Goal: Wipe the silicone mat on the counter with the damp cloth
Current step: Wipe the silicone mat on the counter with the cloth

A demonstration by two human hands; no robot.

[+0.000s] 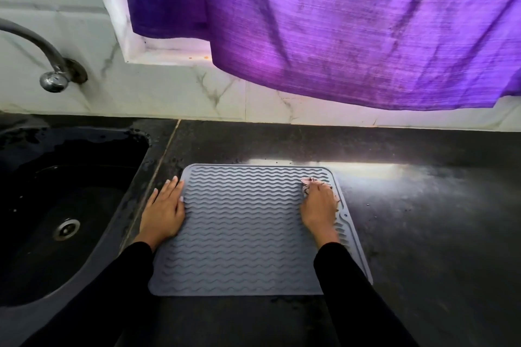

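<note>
A grey silicone mat (242, 228) with wavy ridges lies flat on the dark counter (423, 220). My left hand (163, 211) rests flat with straight fingers on the mat's left edge, partly on the counter. My right hand (320, 205) presses a small pinkish damp cloth (308, 182) onto the mat near its far right corner. Most of the cloth is hidden under my fingers; only a crumpled bit shows past the fingertips.
A black sink (56, 205) with a metal drain sits left of the mat. A metal tap (53, 79) comes out of the marble-tiled wall above it. A purple curtain (338, 22) hangs over the back of the counter.
</note>
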